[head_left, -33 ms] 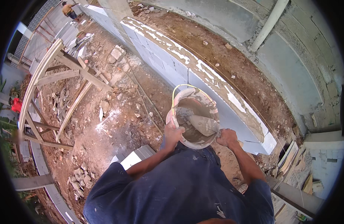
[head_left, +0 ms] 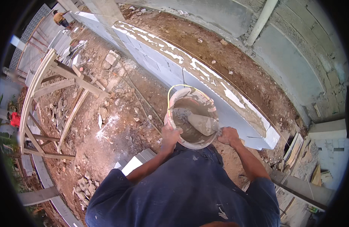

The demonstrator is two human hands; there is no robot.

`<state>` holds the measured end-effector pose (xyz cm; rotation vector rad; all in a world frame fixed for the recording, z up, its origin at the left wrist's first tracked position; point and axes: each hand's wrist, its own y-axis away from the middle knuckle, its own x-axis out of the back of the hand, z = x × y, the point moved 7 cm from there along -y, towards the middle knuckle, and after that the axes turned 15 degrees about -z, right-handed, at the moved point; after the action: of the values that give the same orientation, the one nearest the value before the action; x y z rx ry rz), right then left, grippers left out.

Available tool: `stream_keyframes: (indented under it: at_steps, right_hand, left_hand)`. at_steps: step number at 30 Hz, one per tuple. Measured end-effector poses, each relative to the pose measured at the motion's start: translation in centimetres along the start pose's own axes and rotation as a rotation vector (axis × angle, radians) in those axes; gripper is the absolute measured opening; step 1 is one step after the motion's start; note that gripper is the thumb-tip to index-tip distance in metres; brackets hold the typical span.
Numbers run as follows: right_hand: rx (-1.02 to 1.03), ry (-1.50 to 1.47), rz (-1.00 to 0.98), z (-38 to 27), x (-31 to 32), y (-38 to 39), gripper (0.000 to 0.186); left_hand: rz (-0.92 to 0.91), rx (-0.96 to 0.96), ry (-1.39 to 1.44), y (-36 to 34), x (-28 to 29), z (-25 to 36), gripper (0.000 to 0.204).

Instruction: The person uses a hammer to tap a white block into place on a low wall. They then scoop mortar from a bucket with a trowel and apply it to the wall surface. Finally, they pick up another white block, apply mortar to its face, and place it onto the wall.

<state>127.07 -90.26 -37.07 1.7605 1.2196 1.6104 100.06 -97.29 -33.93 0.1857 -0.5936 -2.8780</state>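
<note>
Left hand: clenched on the left rim of the bucket
Right hand: wrapped around the trowel handle, blade in wet mortar
Bucket spot: before the belly, near the wall
Left forearm: pale blocks just beside
Wall top: mortar-smeared edge
Ground: stony dirt between wall and wooden frame
Far end: a person
</note>
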Motion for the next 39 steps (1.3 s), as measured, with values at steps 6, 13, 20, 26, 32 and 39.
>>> stream_keyframes:
  at_steps: [6, 13, 20, 26, 32, 39]
  right_hand:
    - [0.186, -0.351, 0.356, 7.6, 1.3, 4.2, 0.038]
    - [-0.398, 0.009, 0.657, 22.3, 4.5, 12.8, 0.031]
    - [-0.789, -0.044, 0.558, 35.8, -6.1, 19.5, 0.03]
    - [-0.805, -0.203, 0.865, 33.5, -9.7, 22.5, 0.029]
    - [-0.74, -0.343, 1.334, 26.3, -16.9, 11.8, 0.037]
    - [-0.614, -0.579, 1.331, 16.7, -25.2, 9.1, 0.045]
  left_hand:
    - [-0.022, -0.055, -0.016, -1.0, 0.7, -0.4, 0.033]
    - [-0.026, 0.021, -0.098, -0.9, 0.8, 0.2, 0.041]
    - [-0.071, -0.058, -0.017, -0.5, 0.9, -0.3, 0.037]
    - [-0.051, 0.044, -0.143, -0.8, 0.8, -0.1, 0.04]
    - [-0.142, 0.182, -0.184, -1.3, -0.5, -0.1, 0.041]
    - [-0.202, 0.073, -0.201, -1.9, -1.5, 0.0, 0.044]
